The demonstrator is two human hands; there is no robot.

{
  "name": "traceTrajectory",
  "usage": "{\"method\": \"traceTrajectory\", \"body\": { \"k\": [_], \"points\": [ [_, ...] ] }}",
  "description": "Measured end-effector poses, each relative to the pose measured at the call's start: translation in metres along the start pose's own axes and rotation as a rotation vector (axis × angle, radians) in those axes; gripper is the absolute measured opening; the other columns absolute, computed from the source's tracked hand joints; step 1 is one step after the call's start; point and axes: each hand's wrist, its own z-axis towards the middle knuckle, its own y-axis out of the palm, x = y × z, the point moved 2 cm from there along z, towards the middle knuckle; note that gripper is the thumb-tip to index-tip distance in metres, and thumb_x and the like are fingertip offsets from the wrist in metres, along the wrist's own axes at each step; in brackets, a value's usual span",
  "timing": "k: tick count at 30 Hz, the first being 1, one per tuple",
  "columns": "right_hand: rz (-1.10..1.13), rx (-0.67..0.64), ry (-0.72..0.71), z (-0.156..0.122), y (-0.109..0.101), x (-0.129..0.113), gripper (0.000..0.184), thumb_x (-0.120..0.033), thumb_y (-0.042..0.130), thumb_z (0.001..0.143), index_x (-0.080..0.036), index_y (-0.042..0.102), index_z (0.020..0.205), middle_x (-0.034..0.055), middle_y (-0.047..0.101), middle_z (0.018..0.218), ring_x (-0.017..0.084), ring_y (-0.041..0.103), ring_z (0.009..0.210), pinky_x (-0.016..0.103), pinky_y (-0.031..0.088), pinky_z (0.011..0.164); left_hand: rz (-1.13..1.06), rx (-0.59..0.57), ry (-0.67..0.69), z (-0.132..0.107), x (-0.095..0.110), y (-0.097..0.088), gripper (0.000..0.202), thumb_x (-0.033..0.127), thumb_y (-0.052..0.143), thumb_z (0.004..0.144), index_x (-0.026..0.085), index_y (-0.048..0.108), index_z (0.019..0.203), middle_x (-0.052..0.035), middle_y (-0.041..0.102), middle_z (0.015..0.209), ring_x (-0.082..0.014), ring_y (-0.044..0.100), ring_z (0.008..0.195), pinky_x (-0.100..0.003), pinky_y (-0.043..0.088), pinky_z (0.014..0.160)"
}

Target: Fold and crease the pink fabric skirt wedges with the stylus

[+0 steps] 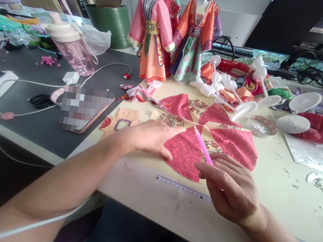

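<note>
My left hand (149, 137) lies flat with its fingers spread, pressing on a fan-shaped piece of cloth (183, 153) with pink cloud-patterned and cream floral panels. My right hand (227, 188) grips a slim pink pen (203, 146), whose tip rests on the cloth between panels. Under the cloth is a cream sheet (125, 117) bearing a small cut-out garment piece with a red motif. A thin metal ruler (183, 188) lies on the table just below the cloth's lower edge, beside my right hand.
Dressed doll torsos on stands (168, 36) stand behind the cloth. To the right lie white stand bases, a roll of tape (261, 126) and red fabric (319, 129). To the left are a blurred phone (85, 109), black scissors (41, 100), a white cable and a pink bottle (72, 45).
</note>
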Motion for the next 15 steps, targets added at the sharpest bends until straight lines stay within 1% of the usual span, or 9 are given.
{"method": "traceTrajectory", "body": {
  "k": [2, 5, 8, 9, 11, 13, 15],
  "points": [
    [-0.010, -0.004, -0.007, 0.002, -0.002, 0.000, 0.042, 0.002, 0.047, 0.077, -0.017, 0.052, 0.114, -0.0001, 0.059, 0.062, 0.014, 0.053, 0.058, 0.036, 0.051, 0.064, 0.025, 0.008, -0.008, 0.000, 0.002, 0.001, 0.092, 0.051, 0.062, 0.074, 0.025, 0.014, 0.148, -0.0030, 0.063, 0.079, -0.0191, 0.054, 0.071, -0.025, 0.031, 0.060],
    [-0.027, 0.006, -0.001, 0.004, -0.007, 0.001, 0.044, 0.002, 0.048, 0.077, -0.017, 0.052, 0.116, 0.0006, 0.061, 0.063, 0.015, 0.056, 0.061, 0.037, 0.052, 0.066, 0.040, 0.034, -0.011, 0.000, 0.002, 0.002, 0.091, 0.050, 0.064, 0.073, 0.025, 0.018, 0.147, -0.0042, 0.063, 0.081, -0.0205, 0.055, 0.073, -0.025, 0.030, 0.058],
    [-0.064, 0.057, 0.028, 0.005, -0.015, 0.002, 0.046, 0.002, 0.050, 0.077, -0.019, 0.053, 0.118, 0.0002, 0.061, 0.065, 0.016, 0.059, 0.063, 0.036, 0.052, 0.066, -0.039, 0.080, -0.017, -0.001, -0.002, 0.001, 0.087, 0.050, 0.065, 0.072, 0.026, 0.026, 0.145, -0.0029, 0.063, 0.080, -0.0192, 0.055, 0.072, -0.026, 0.032, 0.060],
    [-0.073, 0.081, 0.037, 0.005, -0.017, 0.003, 0.047, 0.002, 0.051, 0.077, -0.019, 0.053, 0.119, 0.0003, 0.061, 0.065, 0.016, 0.059, 0.064, 0.035, 0.052, 0.065, -0.099, 0.104, -0.016, -0.001, -0.003, 0.000, 0.082, 0.049, 0.064, 0.074, 0.027, 0.029, 0.144, -0.0019, 0.063, 0.079, -0.0178, 0.054, 0.070, -0.026, 0.033, 0.061],
    [-0.070, 0.123, 0.051, 0.004, -0.020, 0.004, 0.048, 0.003, 0.052, 0.077, -0.018, 0.054, 0.120, 0.0010, 0.061, 0.067, 0.016, 0.059, 0.065, 0.033, 0.051, 0.061, -0.261, 0.188, 0.004, 0.000, -0.005, -0.001, 0.065, 0.044, 0.060, 0.079, 0.027, 0.041, 0.139, -0.0010, 0.063, 0.081, -0.0149, 0.054, 0.069, -0.026, 0.036, 0.064],
    [-0.053, 0.149, 0.060, 0.003, -0.021, 0.004, 0.050, 0.004, 0.053, 0.077, -0.017, 0.053, 0.122, 0.0017, 0.060, 0.069, 0.015, 0.058, 0.066, 0.033, 0.051, 0.061, -0.478, 0.298, 0.053, 0.002, -0.004, -0.002, 0.044, 0.035, 0.056, 0.084, 0.022, 0.056, 0.125, -0.0026, 0.065, 0.089, -0.0136, 0.055, 0.074, -0.026, 0.040, 0.069],
    [-0.060, 0.160, 0.080, 0.002, -0.020, 0.004, 0.051, 0.002, 0.054, 0.078, -0.017, 0.053, 0.125, 0.0020, 0.060, 0.072, 0.015, 0.059, 0.069, 0.034, 0.052, 0.064, -0.716, 0.388, 0.113, 0.006, -0.004, -0.001, 0.030, 0.030, 0.056, 0.084, 0.017, 0.064, 0.110, -0.0051, 0.065, 0.098, -0.0141, 0.057, 0.083, -0.026, 0.042, 0.074]
  ]
}}
